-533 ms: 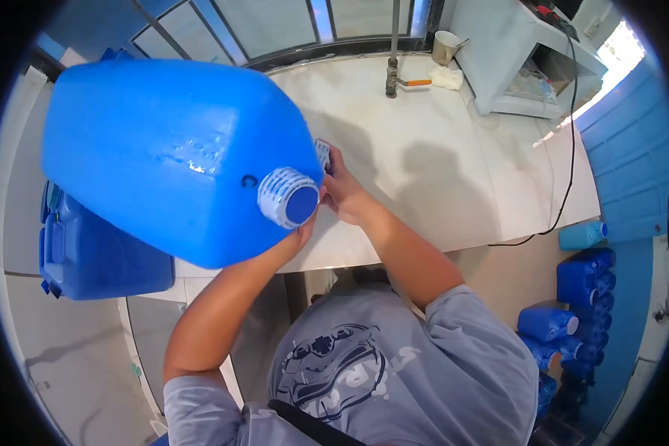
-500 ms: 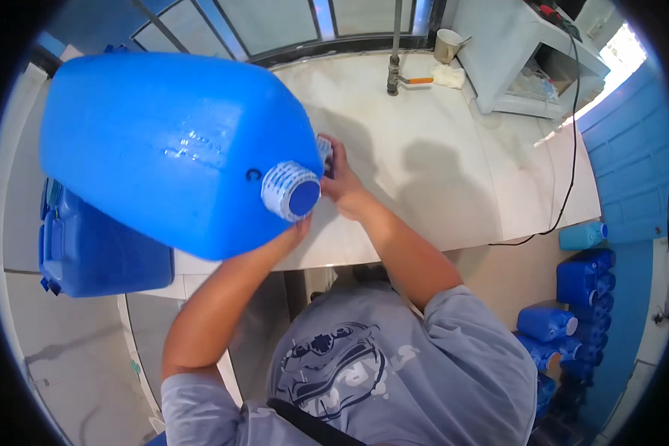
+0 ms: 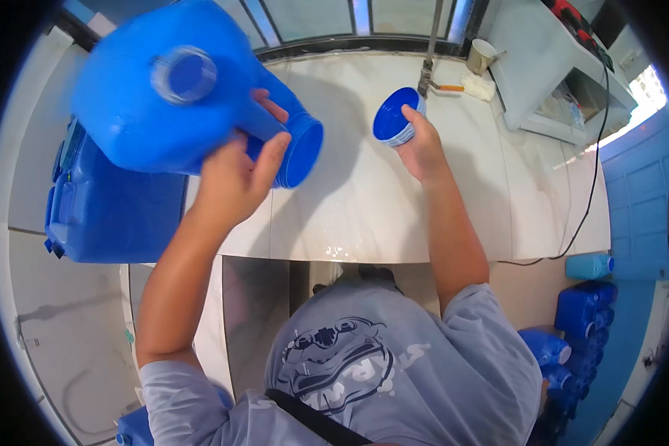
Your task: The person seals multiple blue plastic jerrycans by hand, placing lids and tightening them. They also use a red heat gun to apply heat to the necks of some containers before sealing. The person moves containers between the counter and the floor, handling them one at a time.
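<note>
A big blue water jug (image 3: pixel 149 111) is tilted over the left part of the white counter (image 3: pixel 364 201). My left hand (image 3: pixel 234 175) is closed round its handle. The jug's wide mouth (image 3: pixel 302 154) is uncovered and faces right. A smaller round blue cap (image 3: pixel 189 78), wrapped in clear plastic, sits on the jug's upper face. My right hand (image 3: pixel 421 152), apart from the jug, grips a wide blue screw cap (image 3: pixel 398 117) with a white printed band, its hollow inside showing. Beneath the tilted jug stands another blue jug (image 3: pixel 130 219), partly hidden.
A pipe valve with an orange lever (image 3: pixel 446 88) rises at the counter's back, near a mug (image 3: pixel 482 56) and a crumpled white cloth (image 3: pixel 478 87). A white cabinet (image 3: pixel 524 82) stands back right. A black cable (image 3: pixel 593 175) hangs there. Several blue jugs (image 3: pixel 583 316) are stacked at right.
The wide cap is off the jug's mouth and has moved right in my right hand. The jug has turned and shifted up and left, with my left hand now on its handle.
</note>
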Demonstrator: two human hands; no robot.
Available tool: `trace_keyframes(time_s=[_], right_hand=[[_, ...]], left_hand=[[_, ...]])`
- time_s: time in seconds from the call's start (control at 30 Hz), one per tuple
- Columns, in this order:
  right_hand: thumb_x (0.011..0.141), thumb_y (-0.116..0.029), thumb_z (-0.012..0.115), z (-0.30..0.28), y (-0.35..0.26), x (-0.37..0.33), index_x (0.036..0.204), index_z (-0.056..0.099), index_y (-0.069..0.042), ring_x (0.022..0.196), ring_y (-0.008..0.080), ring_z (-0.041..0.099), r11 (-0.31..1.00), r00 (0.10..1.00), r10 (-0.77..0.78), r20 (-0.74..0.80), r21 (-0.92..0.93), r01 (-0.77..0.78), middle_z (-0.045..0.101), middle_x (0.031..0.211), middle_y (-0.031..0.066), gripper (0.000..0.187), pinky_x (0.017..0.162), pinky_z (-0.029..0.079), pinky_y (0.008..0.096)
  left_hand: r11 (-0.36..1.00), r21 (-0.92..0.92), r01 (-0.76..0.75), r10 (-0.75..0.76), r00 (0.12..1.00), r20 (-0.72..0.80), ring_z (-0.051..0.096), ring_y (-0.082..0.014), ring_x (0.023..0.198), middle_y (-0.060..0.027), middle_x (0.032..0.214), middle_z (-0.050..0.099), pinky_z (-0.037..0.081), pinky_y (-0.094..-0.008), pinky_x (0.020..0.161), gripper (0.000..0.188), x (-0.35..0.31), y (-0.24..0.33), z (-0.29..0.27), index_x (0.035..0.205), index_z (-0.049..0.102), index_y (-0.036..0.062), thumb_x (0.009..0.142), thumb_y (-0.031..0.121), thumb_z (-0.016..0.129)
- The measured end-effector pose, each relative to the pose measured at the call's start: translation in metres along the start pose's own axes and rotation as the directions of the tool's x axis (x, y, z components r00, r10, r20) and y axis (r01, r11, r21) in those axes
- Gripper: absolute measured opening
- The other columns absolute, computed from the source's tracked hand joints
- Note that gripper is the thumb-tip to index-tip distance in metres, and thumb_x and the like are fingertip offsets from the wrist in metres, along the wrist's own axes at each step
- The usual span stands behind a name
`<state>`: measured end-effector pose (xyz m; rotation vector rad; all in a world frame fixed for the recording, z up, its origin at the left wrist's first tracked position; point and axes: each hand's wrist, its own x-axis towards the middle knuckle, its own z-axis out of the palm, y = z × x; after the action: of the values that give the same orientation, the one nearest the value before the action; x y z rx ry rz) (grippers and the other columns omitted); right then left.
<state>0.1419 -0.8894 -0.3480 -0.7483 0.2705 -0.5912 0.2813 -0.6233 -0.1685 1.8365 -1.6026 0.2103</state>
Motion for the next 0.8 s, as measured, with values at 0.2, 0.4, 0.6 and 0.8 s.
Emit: trace_keyframes(time_s=[0.2,0.4,0.6,0.8], right_hand=[[0.101,-0.035,0.065,0.039,0.061,0.058,0.135,0.054,-0.001,0.109,0.0185,0.061,0.942,0.991,0.067,0.114,-0.334,-0.025,0.066,0.122,0.0092,0.05,0.095,0.049,0.0382],[0.098,-0.039,0.066,0.081,0.121,0.128,0.135,0.054,-0.003,0.107,0.0193,0.061,0.815,0.994,0.059,-0.095,-0.571,-0.103,0.066,0.119,0.0122,0.053,0.091,0.05,0.0383],[0.103,-0.028,0.061,0.147,0.086,0.147,0.142,0.05,-0.003,0.116,0.0197,0.06,0.945,0.944,0.084,0.319,-0.327,0.027,0.063,0.13,0.0121,0.048,0.101,0.047,0.0375],[0.1,-0.024,0.065,0.117,0.014,0.07,0.151,0.043,-0.001,0.136,0.0301,0.052,0.289,0.866,-0.022,0.5,-0.826,0.484,0.054,0.147,0.0214,0.06,0.115,0.039,0.0389]], left_hand=[[0.693,-0.673,0.259,-0.503,0.842,-0.194,0.067,-0.0237,0.102,-0.0127,0.112,0.066,0.054,-0.0342,0.094,0.043,0.032,0.005,-0.088,0.131,0.048,-0.0047,0.097,0.014,0.066],[0.416,-0.749,0.516,-0.818,0.573,-0.059,0.067,-0.0184,0.08,-0.0079,0.088,0.069,0.056,-0.0316,0.076,0.025,0.057,-0.067,-0.143,0.102,0.065,0.0024,0.098,0.028,0.066],[0.273,-0.801,0.533,-0.861,0.507,0.044,0.064,-0.0174,0.077,-0.0065,0.086,0.068,0.056,-0.0323,0.076,0.026,0.07,-0.127,-0.148,0.094,0.066,0.0065,0.098,0.032,0.064],[0.3,-0.779,0.55,-0.844,0.533,0.052,0.063,-0.0166,0.076,-0.0062,0.086,0.069,0.055,-0.0324,0.074,0.027,0.082,-0.177,-0.14,0.094,0.068,0.0069,0.097,0.033,0.062]])
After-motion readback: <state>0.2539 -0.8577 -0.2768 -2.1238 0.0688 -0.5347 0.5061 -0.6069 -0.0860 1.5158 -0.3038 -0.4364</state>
